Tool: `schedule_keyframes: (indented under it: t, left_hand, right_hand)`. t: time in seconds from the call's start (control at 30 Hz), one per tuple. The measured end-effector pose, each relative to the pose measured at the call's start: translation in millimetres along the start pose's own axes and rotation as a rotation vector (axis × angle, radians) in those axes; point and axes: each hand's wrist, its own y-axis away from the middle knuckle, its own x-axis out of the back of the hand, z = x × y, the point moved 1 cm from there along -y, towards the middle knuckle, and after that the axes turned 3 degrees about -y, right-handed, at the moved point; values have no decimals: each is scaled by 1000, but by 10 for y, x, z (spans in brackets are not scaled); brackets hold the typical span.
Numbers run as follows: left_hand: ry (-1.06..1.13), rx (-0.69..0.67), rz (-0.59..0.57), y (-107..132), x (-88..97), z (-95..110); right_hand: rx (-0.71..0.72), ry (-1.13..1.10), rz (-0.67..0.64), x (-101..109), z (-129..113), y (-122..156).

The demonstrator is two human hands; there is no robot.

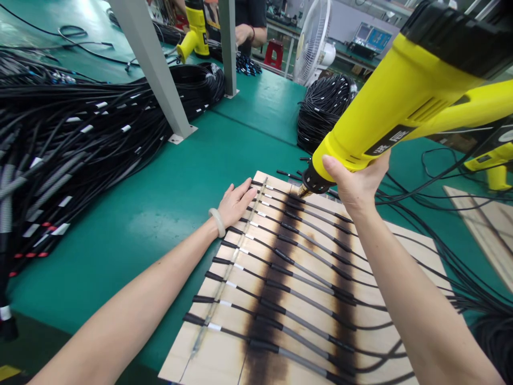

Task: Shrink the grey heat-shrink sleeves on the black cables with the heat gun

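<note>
My right hand [355, 182] grips a yellow heat gun [401, 112] by its body, with the brass nozzle [304, 188] pointing down at the far end of a scorched plywood board [224, 358]. Several black cables [300, 291] with grey sleeves and white labels lie side by side across the board, over two dark burn stripes. My left hand [236, 203] rests flat and open on the cable ends at the board's left side. A pale bangle [217, 222] circles that wrist.
Large heaps of black cables [100, 128] lie on the green bench mat [160, 198] to the left and ahead. Grey steel posts [154, 59] stand on the bench. Farther off, a co-worker's hand [244, 35] rests near another yellow heat gun [195, 32]. A fan [312, 43] stands behind.
</note>
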Motion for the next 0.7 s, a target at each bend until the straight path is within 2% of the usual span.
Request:
schedule_keyframes:
  t: [0.4,0.7]
  left_hand:
    - [1,-11,10,1,-2,-7]
    - [5,-15,15,13,-3,7]
  right_hand:
    - [43,18,0,-37,26,-1]
    - [15,-16,-36,-57,62,15]
